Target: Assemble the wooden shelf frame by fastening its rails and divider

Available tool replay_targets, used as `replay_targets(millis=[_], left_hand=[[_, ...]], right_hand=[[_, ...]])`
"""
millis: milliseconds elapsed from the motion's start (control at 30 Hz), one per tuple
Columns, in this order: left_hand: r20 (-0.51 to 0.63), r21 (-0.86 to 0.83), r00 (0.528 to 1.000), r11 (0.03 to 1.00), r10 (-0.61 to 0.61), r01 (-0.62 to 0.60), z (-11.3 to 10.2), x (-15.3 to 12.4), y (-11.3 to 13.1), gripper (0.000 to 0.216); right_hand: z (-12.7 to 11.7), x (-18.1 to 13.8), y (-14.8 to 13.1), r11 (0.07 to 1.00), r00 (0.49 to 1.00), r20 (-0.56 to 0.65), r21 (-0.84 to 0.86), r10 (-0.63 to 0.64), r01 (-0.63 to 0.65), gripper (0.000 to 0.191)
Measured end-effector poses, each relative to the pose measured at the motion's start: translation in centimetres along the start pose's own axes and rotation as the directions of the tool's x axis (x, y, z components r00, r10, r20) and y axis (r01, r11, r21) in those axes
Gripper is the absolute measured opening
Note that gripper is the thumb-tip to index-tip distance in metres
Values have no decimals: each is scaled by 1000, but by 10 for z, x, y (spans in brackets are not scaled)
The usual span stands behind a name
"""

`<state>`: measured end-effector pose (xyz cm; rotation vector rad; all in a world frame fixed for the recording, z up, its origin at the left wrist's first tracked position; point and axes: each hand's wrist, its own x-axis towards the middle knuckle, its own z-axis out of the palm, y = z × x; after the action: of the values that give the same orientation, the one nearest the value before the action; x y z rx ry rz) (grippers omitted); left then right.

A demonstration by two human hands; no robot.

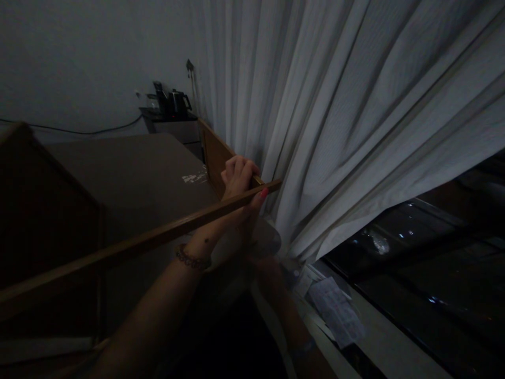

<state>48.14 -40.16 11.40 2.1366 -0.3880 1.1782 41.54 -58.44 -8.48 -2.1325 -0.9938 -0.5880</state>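
Observation:
My left hand (239, 176), with a dark beaded bracelet on its wrist, is closed over the top edge of a wooden panel (216, 166). Its thumb presses near the end of a long, thin wooden rail (169, 230), which meets the panel at a corner and runs to the lower left across my wrist. Lower down, my right hand (266, 271) is dim and blurred. It sits beneath that corner, and its fingers cannot be made out.
A white curtain (315, 105) hangs close on the right, beside a dark window (414, 252). Papers (335, 310) lie on the sill. A dark kettle (179, 101) stands on a cabinet (177, 130) at the back. A brown flat surface (130, 168) extends left, near another wooden panel (47, 221).

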Motion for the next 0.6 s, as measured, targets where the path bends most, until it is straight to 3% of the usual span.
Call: replay_targets(millis=[167, 267, 400, 600], left_hand=[[0, -8, 1000, 1000, 13, -13, -1, 0, 1, 59], [-2, 2, 999, 999, 32, -32, 2, 0, -6, 60], [-25, -9, 999, 999, 37, -38, 7, 0, -13, 57], [-11, 7, 1000, 1000, -7, 7, 1, -1, -2, 53]], right_hand=[[2, 0, -8, 984, 972, -160, 61, 173, -165, 27], [3, -2, -10, 973, 953, -198, 75, 228, -217, 26], [4, -4, -5, 979, 957, -208, 59, 202, -194, 23], [-6, -5, 17, 990, 980, -148, -17, 133, -137, 19]])
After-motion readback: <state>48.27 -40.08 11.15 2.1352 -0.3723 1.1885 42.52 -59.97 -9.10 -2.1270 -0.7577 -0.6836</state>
